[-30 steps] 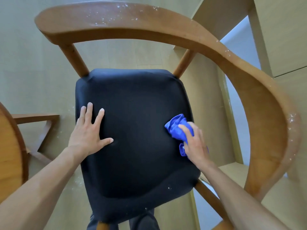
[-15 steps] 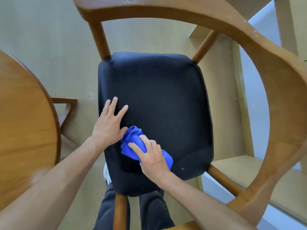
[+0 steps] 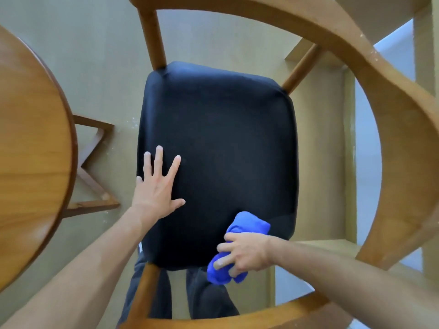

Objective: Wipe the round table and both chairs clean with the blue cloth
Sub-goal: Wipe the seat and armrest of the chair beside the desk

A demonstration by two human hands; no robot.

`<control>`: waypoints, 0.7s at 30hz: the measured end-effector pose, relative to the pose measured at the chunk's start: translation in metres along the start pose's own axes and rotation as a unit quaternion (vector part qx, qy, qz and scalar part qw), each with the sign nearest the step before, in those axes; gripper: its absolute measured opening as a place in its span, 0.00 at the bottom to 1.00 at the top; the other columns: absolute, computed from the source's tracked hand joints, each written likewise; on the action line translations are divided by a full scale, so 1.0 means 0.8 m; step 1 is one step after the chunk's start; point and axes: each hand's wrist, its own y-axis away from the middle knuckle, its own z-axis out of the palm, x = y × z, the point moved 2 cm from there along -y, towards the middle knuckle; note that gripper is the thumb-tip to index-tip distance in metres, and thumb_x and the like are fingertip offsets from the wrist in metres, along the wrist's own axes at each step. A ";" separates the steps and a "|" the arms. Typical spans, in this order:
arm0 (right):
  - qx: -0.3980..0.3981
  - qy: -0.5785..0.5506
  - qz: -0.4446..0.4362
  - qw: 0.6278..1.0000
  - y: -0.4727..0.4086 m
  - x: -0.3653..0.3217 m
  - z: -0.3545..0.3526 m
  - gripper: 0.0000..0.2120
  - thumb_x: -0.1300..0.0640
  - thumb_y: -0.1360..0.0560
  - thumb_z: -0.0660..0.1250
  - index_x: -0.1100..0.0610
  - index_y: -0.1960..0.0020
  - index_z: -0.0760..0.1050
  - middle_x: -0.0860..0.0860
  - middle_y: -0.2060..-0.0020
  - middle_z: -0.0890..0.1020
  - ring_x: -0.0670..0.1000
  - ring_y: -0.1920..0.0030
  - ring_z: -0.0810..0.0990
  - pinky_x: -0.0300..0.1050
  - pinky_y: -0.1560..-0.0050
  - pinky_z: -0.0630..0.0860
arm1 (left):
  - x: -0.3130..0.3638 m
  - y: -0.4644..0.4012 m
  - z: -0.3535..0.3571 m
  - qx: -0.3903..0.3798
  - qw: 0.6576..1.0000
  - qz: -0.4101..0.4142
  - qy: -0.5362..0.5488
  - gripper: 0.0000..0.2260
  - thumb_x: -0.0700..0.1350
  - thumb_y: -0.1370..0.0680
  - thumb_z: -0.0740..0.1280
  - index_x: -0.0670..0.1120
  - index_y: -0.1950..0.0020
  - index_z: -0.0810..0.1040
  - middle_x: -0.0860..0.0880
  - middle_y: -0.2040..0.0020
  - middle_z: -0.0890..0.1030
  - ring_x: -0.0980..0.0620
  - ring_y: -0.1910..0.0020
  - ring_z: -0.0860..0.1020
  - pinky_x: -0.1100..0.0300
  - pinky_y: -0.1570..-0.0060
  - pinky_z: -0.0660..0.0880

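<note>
A wooden chair with a curved backrest (image 3: 389,143) and a black padded seat (image 3: 228,143) fills the view from above. My left hand (image 3: 156,188) lies flat with spread fingers on the seat's left side. My right hand (image 3: 244,254) grips the bunched blue cloth (image 3: 249,227) at the seat's near right corner, with part of the cloth hanging past the front edge. The round wooden table (image 3: 31,148) curves in at the left.
Under the table its wooden base struts (image 3: 95,167) reach toward the chair. Pale wooden shelving (image 3: 342,162) stands right of the chair, behind the backrest. My dark trouser legs (image 3: 204,293) are below the seat's front edge. White specks dot the backrest's top.
My right hand has dragged the cloth from beside my left hand to the seat's near right corner. My left hand has stayed pressed on the seat. The view has shifted closer over the chair.
</note>
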 end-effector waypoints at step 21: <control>0.364 -0.206 0.520 0.745 -0.034 0.034 -0.025 0.29 0.62 0.40 0.70 0.47 0.40 0.71 0.57 0.35 0.70 0.58 0.53 0.76 0.47 0.57 0.75 | -0.004 -0.017 -0.019 0.074 0.993 0.012 0.088 0.40 0.58 0.31 0.71 0.52 0.23 0.57 0.36 0.24 0.50 0.36 0.25 0.46 0.41 0.29 0.58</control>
